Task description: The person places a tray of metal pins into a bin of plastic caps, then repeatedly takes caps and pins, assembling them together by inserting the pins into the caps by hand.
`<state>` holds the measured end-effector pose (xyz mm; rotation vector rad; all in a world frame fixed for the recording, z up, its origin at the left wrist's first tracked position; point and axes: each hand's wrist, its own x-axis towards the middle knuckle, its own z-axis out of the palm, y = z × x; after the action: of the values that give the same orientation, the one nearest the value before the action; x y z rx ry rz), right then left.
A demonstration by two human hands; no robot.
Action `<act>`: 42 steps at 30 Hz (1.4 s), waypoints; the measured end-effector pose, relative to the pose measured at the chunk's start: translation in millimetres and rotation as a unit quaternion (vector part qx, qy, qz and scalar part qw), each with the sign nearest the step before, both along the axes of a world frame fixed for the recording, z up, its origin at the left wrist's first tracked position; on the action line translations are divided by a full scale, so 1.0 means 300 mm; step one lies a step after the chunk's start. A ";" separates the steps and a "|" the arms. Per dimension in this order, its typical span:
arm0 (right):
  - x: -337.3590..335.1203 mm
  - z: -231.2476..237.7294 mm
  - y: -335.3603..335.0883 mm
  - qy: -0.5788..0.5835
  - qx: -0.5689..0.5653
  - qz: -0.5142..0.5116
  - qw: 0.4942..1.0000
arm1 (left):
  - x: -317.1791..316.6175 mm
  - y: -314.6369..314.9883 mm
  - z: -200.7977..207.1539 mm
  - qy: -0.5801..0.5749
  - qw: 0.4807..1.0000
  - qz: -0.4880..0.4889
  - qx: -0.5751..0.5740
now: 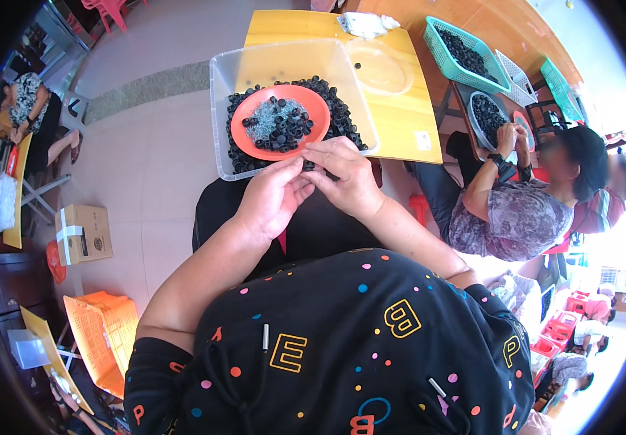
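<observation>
Black cap (308,166) at 12 o'clock — right hand (343,174) pinching it, left hand (273,199) half-curled beside it, can't tell if gripping. Red plate (320,109) at 11 o'clock from hands — inside clear bin (219,130).

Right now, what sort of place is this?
Probably a small hand-assembly or sorting workshop: a clear bin full of small black parts, a red plate bearing more, and a co-worker with hands near a basin of similar dark pieces.
</observation>
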<state>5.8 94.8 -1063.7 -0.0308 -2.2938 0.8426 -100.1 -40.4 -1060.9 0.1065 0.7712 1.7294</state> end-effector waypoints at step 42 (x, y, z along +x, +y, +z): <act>-0.472 -0.088 0.598 -0.240 0.068 0.009 0.968 | -0.469 0.499 -0.108 0.826 0.524 -0.040 -0.202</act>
<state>-135.7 274.2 -1090.2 -0.1707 -2.8034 0.7440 -240.9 109.4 -1093.4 1.5972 2.4133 0.7841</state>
